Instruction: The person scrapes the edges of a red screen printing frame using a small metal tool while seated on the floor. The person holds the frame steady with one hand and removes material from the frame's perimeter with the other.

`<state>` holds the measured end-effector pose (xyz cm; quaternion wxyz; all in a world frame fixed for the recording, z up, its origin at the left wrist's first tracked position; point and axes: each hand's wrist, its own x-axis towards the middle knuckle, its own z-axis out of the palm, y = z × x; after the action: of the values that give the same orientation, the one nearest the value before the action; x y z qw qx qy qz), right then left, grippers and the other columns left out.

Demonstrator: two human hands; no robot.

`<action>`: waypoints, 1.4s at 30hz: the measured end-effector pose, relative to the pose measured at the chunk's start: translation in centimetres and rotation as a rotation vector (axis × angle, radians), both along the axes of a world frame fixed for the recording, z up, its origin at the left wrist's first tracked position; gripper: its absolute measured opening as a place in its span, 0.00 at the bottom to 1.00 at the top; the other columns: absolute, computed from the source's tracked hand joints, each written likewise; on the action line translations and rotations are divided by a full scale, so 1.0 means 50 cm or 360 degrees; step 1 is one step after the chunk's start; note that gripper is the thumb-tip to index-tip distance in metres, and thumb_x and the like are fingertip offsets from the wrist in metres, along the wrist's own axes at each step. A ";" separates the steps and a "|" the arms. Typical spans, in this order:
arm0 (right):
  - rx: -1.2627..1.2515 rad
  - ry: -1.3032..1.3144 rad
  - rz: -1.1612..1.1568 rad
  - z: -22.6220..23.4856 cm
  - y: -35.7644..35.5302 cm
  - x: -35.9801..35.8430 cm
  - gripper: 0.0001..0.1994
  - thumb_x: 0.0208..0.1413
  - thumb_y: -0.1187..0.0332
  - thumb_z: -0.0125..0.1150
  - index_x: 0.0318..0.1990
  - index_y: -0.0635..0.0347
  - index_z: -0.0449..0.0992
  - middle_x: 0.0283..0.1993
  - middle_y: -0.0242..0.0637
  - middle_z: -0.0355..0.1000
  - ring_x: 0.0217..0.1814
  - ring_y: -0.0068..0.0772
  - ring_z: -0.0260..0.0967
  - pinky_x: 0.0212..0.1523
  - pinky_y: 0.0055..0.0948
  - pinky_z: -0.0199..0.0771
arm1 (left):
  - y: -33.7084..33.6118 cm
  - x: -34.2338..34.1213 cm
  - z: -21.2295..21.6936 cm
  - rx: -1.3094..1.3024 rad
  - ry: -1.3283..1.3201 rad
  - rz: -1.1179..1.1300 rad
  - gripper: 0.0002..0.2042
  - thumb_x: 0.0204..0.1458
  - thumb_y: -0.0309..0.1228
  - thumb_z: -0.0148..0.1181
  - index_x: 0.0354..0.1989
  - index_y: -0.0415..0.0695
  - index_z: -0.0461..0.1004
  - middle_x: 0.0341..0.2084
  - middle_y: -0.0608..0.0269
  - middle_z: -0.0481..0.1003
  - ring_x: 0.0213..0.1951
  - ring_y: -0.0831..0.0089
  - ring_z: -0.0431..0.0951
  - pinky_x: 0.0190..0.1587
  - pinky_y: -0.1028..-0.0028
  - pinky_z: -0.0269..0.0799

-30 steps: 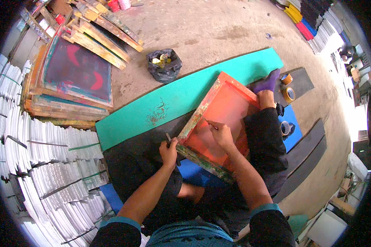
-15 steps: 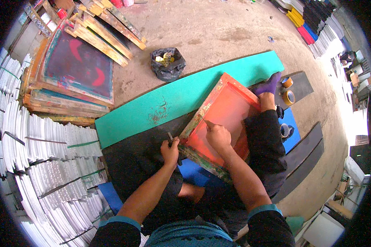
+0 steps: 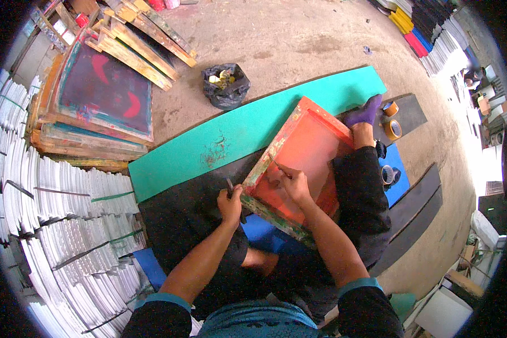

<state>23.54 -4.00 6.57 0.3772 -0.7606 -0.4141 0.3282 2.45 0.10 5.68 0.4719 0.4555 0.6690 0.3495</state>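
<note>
A wooden screen-printing frame (image 3: 270, 160) with red-orange mesh (image 3: 315, 143) lies slanted across my lap, its edges stained with paint. My right hand (image 3: 294, 187) is over the mesh near the frame's left side, fingers closed. A thin dark piece shows at its fingertips, too small to name. My left hand (image 3: 230, 205) is closed round a slim dark tool (image 3: 230, 184) just outside the frame's left corner. Most of that tool is hidden in the fist, so its kind is unclear. Under the frame stretches a long green foam sheet (image 3: 180, 160) with dark crumbs on it.
Tape rolls (image 3: 392, 129) lie right of my foot, near a blue sheet (image 3: 399, 186) and dark strips (image 3: 414, 222). Beyond the green sheet stands a black bag of scraps (image 3: 226, 93). Stacked screens (image 3: 104, 90) and bundled white sheets (image 3: 67, 197) line the left.
My right hand has shifted slightly left and its fingers have drawn in over the mesh. The left hand keeps its grip on the dark tool. The whole view has shifted a little.
</note>
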 end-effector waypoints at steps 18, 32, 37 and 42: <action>0.0102 0.0747 0.0025 0.115 0.002 0.011 0.18 0.62 0.65 0.54 0.57 0.63 0.74 0.26 0.29 0.72 0.26 0.21 0.67 0.30 0.27 0.71 | 0.004 -0.002 -0.002 0.0045 0.0001 -0.0058 0.14 0.49 0.37 0.67 0.29 0.35 0.77 0.23 0.58 0.77 0.27 0.70 0.75 0.31 0.69 0.67; -0.0680 0.1702 -0.0407 0.022 0.037 0.081 0.14 0.62 0.60 0.55 0.48 0.56 0.80 0.18 0.30 0.66 0.13 0.18 0.55 0.12 0.21 0.49 | 0.001 -0.001 0.000 -0.0056 -0.0039 0.0059 0.15 0.49 0.37 0.67 0.26 0.36 0.75 0.19 0.63 0.73 0.21 0.75 0.71 0.24 0.71 0.65; -0.0207 0.0363 0.0039 -0.004 0.013 0.066 0.14 0.61 0.62 0.55 0.48 0.55 0.80 0.22 0.39 0.72 0.18 0.30 0.66 0.19 0.29 0.66 | 0.004 0.006 0.017 -0.0139 -0.0086 0.0060 0.13 0.49 0.36 0.67 0.28 0.37 0.76 0.22 0.63 0.75 0.22 0.75 0.72 0.25 0.72 0.67; -0.0194 -0.0504 0.0015 0.043 0.006 0.040 0.15 0.57 0.64 0.56 0.51 0.46 0.79 0.35 0.50 0.77 0.37 0.53 0.76 0.40 0.45 0.76 | 0.006 -0.022 -0.076 -0.0039 -0.0291 0.0021 0.12 0.49 0.34 0.66 0.33 0.36 0.78 0.28 0.60 0.79 0.30 0.73 0.76 0.36 0.71 0.70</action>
<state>25.51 -3.70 8.73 0.2587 -0.8224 -0.4513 0.2306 1.37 0.42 1.87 0.5342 0.4115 0.6305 0.3844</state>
